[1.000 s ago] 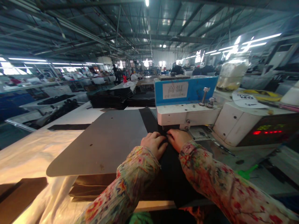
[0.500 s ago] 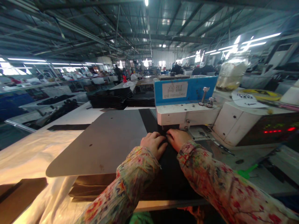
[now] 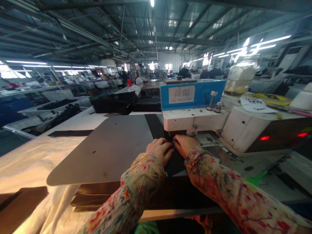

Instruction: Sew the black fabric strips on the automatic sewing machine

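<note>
Right, both hands flat, fingers together: left hand (image 3: 159,150) and right hand (image 3: 185,145) press the black fabric strip (image 3: 156,126) just at the sewing machine (image 3: 195,110) head. Looks thin, limp, light; best pinched at edges nr the needle. Long axis runs 6 to 12 o'clock, across the grey board (image 3: 109,149).

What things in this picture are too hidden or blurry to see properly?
- Needle area, head view: hidden under the machine head and behind both hands.
- Left hand and right hand fingertips: tucked against the black fabric.
- White label: writing blurred.
- Jar: contents unclear.
</note>
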`<state>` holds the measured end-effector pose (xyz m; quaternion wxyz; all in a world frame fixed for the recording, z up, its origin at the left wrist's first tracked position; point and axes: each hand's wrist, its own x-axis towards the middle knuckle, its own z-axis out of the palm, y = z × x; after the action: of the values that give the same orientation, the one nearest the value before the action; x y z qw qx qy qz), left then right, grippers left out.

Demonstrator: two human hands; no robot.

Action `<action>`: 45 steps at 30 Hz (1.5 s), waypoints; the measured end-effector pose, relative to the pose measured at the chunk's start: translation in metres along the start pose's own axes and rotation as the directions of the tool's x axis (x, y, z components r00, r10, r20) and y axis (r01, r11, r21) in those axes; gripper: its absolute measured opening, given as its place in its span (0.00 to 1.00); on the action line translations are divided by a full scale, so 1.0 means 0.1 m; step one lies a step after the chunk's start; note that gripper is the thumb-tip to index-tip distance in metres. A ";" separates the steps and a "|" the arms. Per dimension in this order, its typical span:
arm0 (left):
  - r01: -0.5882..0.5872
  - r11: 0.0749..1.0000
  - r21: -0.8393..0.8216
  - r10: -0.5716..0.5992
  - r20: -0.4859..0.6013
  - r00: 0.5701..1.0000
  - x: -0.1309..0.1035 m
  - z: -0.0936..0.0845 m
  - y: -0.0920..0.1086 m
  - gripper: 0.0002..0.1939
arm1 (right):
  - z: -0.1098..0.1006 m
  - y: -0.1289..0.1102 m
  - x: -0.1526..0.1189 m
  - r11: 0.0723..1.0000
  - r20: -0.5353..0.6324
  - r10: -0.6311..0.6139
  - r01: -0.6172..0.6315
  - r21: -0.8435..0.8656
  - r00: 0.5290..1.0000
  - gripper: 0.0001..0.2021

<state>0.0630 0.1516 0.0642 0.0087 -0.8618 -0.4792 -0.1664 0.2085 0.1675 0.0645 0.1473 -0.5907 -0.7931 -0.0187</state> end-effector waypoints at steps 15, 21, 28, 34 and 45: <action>0.034 0.999 0.029 -0.035 0.035 0.999 0.06 -0.02 0.02 0.14 | -0.04 -0.04 0.02 0.999 0.005 0.016 -0.016 -0.037 1.000 0.08; 0.024 1.000 0.020 -0.025 0.023 0.999 0.11 0.00 -0.06 0.14 | -0.05 -0.05 0.04 0.997 0.005 0.016 -0.016 -0.078 1.000 0.07; 0.037 0.998 0.042 -0.040 0.062 0.997 0.18 -0.01 -0.16 0.15 | -0.07 -0.06 0.04 0.996 0.014 0.013 -0.011 -0.093 1.000 0.07; 0.041 0.996 0.084 -0.042 0.018 0.999 0.32 0.05 -0.34 0.15 | -0.03 -0.02 0.04 0.998 -0.026 -0.023 0.022 -0.053 0.999 0.07; 0.077 0.956 0.282 -0.141 0.215 0.966 0.43 -0.18 -0.71 0.14 | -0.08 0.05 -0.44 0.933 -0.141 -0.128 0.168 0.319 0.982 0.08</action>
<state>0.0198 0.2220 0.0836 0.0612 -0.8381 -0.5421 0.0026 0.2261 0.1263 0.0600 0.2888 -0.4940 -0.8173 0.0681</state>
